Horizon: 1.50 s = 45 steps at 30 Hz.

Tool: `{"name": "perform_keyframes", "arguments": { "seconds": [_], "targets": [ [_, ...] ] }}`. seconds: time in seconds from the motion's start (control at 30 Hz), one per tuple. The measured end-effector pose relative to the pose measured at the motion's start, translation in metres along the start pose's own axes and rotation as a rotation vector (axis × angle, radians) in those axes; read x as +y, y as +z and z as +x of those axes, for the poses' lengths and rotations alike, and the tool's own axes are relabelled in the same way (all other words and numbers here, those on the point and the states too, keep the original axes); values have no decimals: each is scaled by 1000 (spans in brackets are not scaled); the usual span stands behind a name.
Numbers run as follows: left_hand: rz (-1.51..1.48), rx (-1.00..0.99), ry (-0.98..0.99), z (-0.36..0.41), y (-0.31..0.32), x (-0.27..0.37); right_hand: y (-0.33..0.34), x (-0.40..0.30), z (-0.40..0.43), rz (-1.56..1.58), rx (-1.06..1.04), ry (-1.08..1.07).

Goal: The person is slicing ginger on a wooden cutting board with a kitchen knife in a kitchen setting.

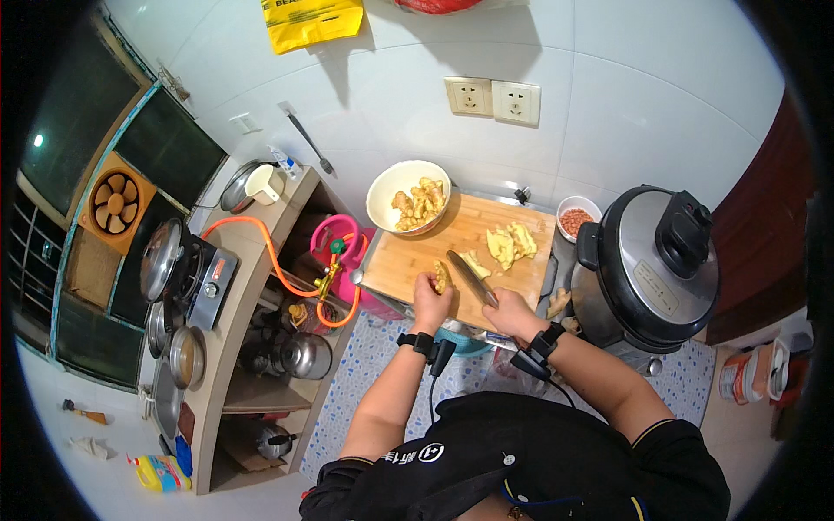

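Observation:
A piece of ginger root is held in my left hand over the near part of a wooden cutting board. My right hand grips a kitchen knife, its blade angled toward the far left, just right of that piece. Beside the blade lie a few pale ginger pieces. A larger pile of peeled ginger rests farther right on the board. At the board's far left corner stands a white bowl holding unpeeled ginger.
A large electric pressure cooker stands right of the board, with a small bowl of peanuts behind it. On the left are a pink gas cylinder with an orange hose, and a counter bearing a gas stove.

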<state>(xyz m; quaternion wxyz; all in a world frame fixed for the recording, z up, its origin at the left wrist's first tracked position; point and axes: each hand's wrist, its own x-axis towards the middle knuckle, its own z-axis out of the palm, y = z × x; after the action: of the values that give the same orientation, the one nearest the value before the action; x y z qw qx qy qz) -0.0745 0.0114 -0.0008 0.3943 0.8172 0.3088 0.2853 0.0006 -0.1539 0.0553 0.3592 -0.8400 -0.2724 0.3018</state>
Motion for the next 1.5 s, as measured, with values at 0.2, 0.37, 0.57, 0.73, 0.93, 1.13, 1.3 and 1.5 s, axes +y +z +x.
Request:
{"name": "perform_keyframes", "arguments": {
  "seconds": [0.2, 0.37, 0.57, 0.73, 0.93, 1.13, 1.3, 1.5],
  "targets": [
    [-80, -29, -65, -7, 9, 18, 0, -4, -2, -111, 24, 0],
    [-11, -46, -82, 2, 11, 14, 2, -7, -7, -75, 97, -76],
    [-141, -183, -230, 12, 14, -5, 2, -18, -8, -54, 42, -83],
    [-293, -248, -309, 13, 12, 5, -2, -17, -6, -47, 19, -83],
    [-150, -227, -203, 14, 14, 0, -4, -21, -3, -139, -18, -82],
    [-239, -260, -298, 12, 8, 16, -16, -35, -9, -163, -13, -126],
    [-331, -273, -357, 14, 11, 10, -22, -37, -14, -198, -87, -105],
    [-392, -304, -406, 16, 11, 6, -27, -39, -12, -83, -153, -114]
  ]
}}
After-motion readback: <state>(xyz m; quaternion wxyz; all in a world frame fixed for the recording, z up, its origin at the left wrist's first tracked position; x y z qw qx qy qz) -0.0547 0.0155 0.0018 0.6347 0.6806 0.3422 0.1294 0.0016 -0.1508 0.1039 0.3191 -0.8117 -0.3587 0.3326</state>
